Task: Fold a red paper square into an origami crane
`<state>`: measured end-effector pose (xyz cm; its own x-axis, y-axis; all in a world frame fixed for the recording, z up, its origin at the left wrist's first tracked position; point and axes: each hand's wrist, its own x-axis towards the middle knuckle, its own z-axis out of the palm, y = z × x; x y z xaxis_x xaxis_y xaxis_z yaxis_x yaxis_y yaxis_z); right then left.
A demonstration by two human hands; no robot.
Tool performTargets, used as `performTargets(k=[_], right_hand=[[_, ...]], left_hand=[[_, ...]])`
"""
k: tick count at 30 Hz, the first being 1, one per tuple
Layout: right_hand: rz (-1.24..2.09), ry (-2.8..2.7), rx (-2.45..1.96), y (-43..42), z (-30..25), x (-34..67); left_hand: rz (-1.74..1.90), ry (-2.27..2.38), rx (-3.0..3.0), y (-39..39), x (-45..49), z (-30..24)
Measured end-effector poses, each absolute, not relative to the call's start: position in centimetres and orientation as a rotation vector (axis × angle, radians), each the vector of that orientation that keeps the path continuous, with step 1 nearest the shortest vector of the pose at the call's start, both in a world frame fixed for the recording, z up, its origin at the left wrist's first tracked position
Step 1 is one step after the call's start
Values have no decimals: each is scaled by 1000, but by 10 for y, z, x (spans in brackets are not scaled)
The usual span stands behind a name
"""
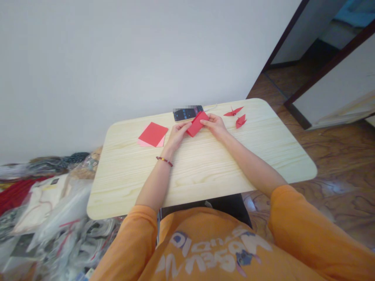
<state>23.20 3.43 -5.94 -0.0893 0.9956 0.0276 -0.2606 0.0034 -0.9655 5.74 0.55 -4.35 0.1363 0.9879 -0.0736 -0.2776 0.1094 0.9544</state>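
Observation:
A folded red paper [197, 123] lies on the pale wooden table [205, 168] near its far edge. My left hand [177, 135] pinches the paper's lower left corner. On the paper's right side, my right hand [215, 125] presses with closed fingers. A bead bracelet [164, 160] circles my left wrist. To the left lies a small stack of red and pink paper squares [152, 135]. Right of my hands sit two folded red paper cranes [233, 112] [240, 121].
A phone [187, 113] with a lit screen lies just behind the folded paper, a white cable leading off to its right. Plastic bags and cloth [49, 218] pile up on the floor left of the table. Wooden floor and a doorway [310, 50] lie to the right.

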Motion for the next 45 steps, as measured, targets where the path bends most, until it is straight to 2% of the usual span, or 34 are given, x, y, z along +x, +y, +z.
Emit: performTargets(k=[9, 16, 23, 29, 45], right_hand=[[1325, -1137, -1009, 28, -55, 232], [1497, -980, -968, 25, -53, 226], [1501, -950, -971, 28, -56, 229], [1538, -1002, -976, 26, -56, 230], [1540, -1062, -987, 25, -56, 232]], left_hand=[[1247, 1125, 1073, 1, 64, -51], [1381, 1159, 1008, 0, 72, -53], [1222, 1153, 1053, -1, 70, -53], [1283, 1110, 975, -1, 68, -50], [1175, 1066, 940, -2, 64, -46]])
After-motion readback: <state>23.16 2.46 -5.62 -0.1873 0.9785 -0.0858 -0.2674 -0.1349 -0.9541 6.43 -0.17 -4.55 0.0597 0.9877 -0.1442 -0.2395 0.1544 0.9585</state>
